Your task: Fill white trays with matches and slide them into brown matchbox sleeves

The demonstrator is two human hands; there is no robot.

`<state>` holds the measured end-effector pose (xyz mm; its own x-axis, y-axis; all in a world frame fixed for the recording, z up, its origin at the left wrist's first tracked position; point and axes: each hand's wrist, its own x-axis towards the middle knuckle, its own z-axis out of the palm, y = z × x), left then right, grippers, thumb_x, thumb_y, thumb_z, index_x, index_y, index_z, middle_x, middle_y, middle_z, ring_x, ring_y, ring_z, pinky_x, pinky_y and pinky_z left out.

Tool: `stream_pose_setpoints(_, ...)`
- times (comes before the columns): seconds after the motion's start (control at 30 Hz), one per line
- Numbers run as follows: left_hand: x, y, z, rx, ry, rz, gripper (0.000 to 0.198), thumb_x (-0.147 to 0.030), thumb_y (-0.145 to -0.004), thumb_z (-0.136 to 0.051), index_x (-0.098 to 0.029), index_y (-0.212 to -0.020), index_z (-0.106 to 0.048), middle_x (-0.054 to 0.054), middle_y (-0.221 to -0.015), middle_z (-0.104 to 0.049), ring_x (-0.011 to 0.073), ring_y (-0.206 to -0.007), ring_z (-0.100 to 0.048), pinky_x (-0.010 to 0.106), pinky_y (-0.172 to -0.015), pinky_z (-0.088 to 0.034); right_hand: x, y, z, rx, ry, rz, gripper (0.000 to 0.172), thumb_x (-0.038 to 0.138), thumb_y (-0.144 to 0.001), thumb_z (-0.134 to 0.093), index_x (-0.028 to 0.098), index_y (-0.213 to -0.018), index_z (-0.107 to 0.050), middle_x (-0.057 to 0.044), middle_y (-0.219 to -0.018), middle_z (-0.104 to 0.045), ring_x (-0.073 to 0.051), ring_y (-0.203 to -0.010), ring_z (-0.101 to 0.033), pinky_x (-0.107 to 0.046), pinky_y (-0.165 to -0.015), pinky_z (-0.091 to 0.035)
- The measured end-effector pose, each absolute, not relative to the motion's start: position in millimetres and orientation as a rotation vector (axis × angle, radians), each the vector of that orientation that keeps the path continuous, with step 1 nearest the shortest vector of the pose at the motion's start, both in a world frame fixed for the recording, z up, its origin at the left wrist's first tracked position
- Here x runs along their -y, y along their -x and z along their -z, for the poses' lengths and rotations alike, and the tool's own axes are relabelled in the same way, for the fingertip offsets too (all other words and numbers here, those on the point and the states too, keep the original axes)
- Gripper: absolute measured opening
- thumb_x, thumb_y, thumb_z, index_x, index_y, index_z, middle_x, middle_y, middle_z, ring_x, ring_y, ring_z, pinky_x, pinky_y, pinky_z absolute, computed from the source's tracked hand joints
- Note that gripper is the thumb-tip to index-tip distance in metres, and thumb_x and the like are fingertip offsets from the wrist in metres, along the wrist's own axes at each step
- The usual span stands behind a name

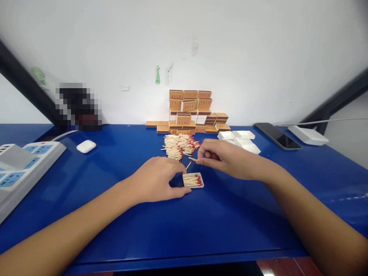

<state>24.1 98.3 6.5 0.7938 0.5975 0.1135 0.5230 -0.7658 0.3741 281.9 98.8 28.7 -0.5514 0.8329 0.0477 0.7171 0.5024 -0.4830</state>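
A small white matchbox tray (193,180) holding several red-tipped matches sits on the blue table (184,226). My left hand (156,180) rests beside it, thumb and fingers closed against its left side. My right hand (227,159) hovers just behind the tray, fingers pinched on a match (192,159). Another match (188,165) lies slanted between the hands. A loose pile of matches (179,146) lies behind them.
Stacked brown matchbox sleeves (189,111) stand against the wall, with white empty trays (240,138) to their right. A phone (277,136) and white adapter (307,134) lie at right. A power strip (20,165) and white earbud case (86,146) are at left.
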Motion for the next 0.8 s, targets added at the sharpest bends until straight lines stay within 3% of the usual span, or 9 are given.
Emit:
stream_pose_setpoints(0.13,-99.8,-24.2,-6.9,-0.888,-2.661,-0.341,0.032,-0.049,-0.089,-0.073,-0.018,-0.086,-0.071,-0.003,-0.068,-0.057,0.0118,-0.058,-0.050,0.028,-0.057,-0.032,-87.7,-269.4,-27.5,2.501,1.265,-0.779,0.024,0.042,-0.103,-0.057,0.022,-0.089,-0.062,-0.001,-0.085,-0.061,-0.017,-0.075,-0.051,-0.031,-0.065,-0.036)
stream_pose_setpoints(0.27,-100.9,-24.5,-7.4,-0.885,-2.652,-0.331,0.030,-0.049,-0.088,-0.073,-0.019,-0.090,-0.073,-0.004,-0.067,-0.056,0.0116,-0.058,-0.050,0.028,-0.057,-0.032,-84.1,-262.5,-22.1,2.524,1.237,-0.861,0.013,0.032,-0.100,-0.061,0.022,-0.092,-0.062,-0.002,-0.092,-0.064,-0.016,-0.076,-0.053,-0.031,-0.066,-0.039)
stream_pose_setpoints(0.67,-100.8,-24.1,-8.9,-0.870,-2.650,-0.330,0.030,-0.048,-0.089,-0.073,-0.019,-0.096,-0.075,-0.003,-0.069,-0.057,0.0128,-0.059,-0.050,0.028,-0.059,-0.033,-80.5,-269.1,-26.8,2.584,1.261,-0.759,0.005,0.027,-0.092,-0.068,0.024,-0.089,-0.067,-0.001,-0.090,-0.066,-0.016,-0.075,-0.056,-0.030,-0.064,-0.039)
stream_pose_setpoints(0.8,-100.5,-24.1,-8.8,-0.868,-2.640,-0.313,0.032,-0.049,-0.088,-0.073,-0.018,-0.098,-0.076,-0.003,-0.069,-0.057,0.0128,-0.059,-0.051,0.028,-0.058,-0.034,-86.2,-266.6,-24.7,2.537,1.236,-0.574,0.008,0.027,-0.095,-0.067,0.023,-0.088,-0.067,0.001,-0.080,-0.060,-0.016,-0.073,-0.052,-0.031,-0.067,-0.039)
